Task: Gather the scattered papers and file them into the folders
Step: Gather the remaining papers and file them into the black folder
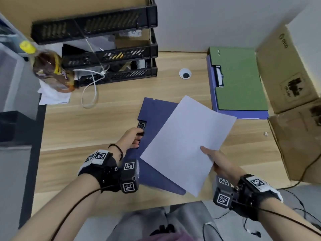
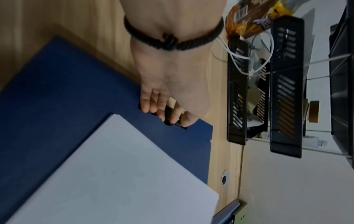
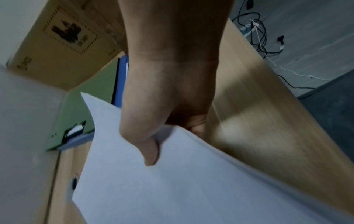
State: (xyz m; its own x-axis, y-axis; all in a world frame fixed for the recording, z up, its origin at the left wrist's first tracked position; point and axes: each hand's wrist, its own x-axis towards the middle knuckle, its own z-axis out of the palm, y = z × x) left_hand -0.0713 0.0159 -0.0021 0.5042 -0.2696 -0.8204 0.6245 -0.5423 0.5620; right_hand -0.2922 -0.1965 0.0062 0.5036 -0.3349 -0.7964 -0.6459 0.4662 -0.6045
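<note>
Head view showed filing underway: left hand (image 1: 132, 138) curled round the black clip (image 1: 141, 126) at the edge of the dark blue folder (image 1: 152, 112) on the tabletop (image 1: 104, 122); right hand (image 1: 215, 159) pinched the white papers (image 1: 187, 141) w/ thumb on top, just above the folder. Next move prob. needs the clip lifted, sheets' edge slid under.

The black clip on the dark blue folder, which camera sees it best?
The left wrist view: the clip sits close up, gripped by the left hand. The head view shows the clip small, partly hidden by fingers. The right wrist view misses it; white paper fills that picture.
</note>
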